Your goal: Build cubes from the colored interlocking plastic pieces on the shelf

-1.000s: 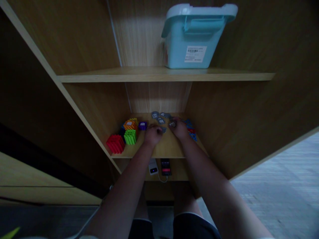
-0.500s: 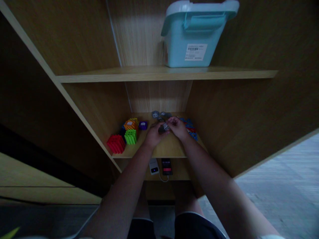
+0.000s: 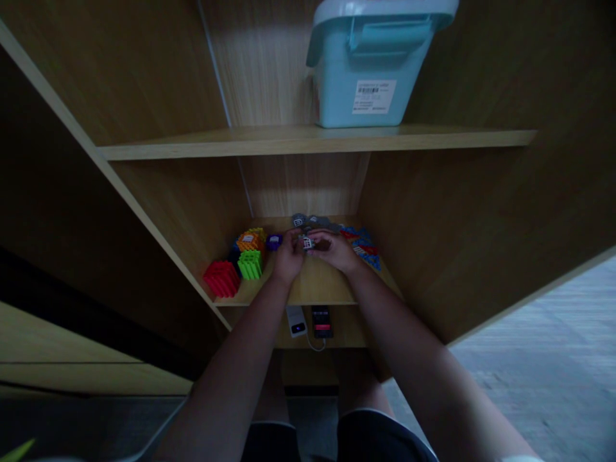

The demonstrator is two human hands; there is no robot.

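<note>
Over the middle shelf [image 3: 322, 289], my left hand [image 3: 287, 258] and my right hand [image 3: 339, 251] meet at a small grey building block [image 3: 307, 243] with a white grid-like pattern. Fingers of both hands are closed on its sides and partly cover it. Behind them lie more grey pieces [image 3: 299, 221] along the back of the shelf. To the right of my right hand is a spread of blue and red pieces [image 3: 366, 249]. A purple block [image 3: 274, 242] sits just left of my left hand.
Stacked blocks stand at the left: red [image 3: 221, 279], green [image 3: 250, 264] and orange [image 3: 249, 241], with yellow and dark blue ones behind. A light-blue lidded bin [image 3: 337, 83] is on the upper shelf [image 3: 216, 149]. Below lie a phone [image 3: 322, 322] and a white cabled device [image 3: 296, 321].
Both hands have shifted slightly left with the grey block, which now shows its white grid side more plainly. More of the blue and red pieces is uncovered. The view has moved a little.
</note>
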